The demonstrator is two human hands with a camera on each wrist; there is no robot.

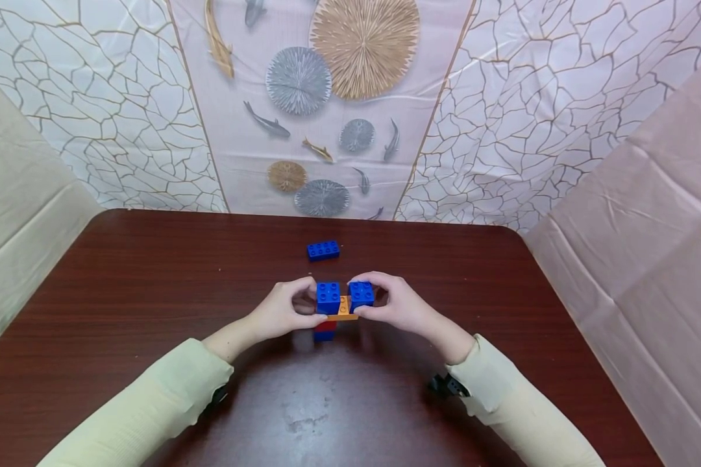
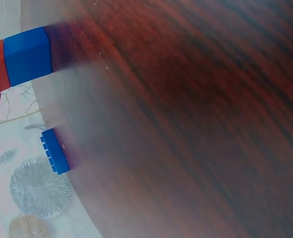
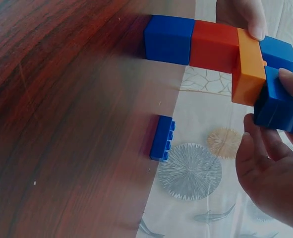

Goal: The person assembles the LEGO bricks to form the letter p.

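A small tower of toy building bricks stands on the table: a blue brick [image 3: 168, 39] at the bottom, a red brick [image 3: 214, 44] above it, then a wider orange brick [image 3: 249, 74]. Two blue square bricks sit at its top, the left one [image 1: 328, 297] and the right one [image 1: 361, 294], with orange studs showing between them. My left hand [image 1: 274, 316] grips the tower's upper left side, its thumb at the orange brick's edge and forefinger behind the left blue brick. My right hand [image 1: 405, 310] pinches the right blue brick between thumb and fingers.
A longer blue brick [image 1: 323, 250] lies behind the tower, studs up. The dark brown table [image 1: 152, 279] ends at a patterned cloth [image 1: 245, 188] at the back. Pale cloth walls [image 1: 631, 214] rise on both sides.
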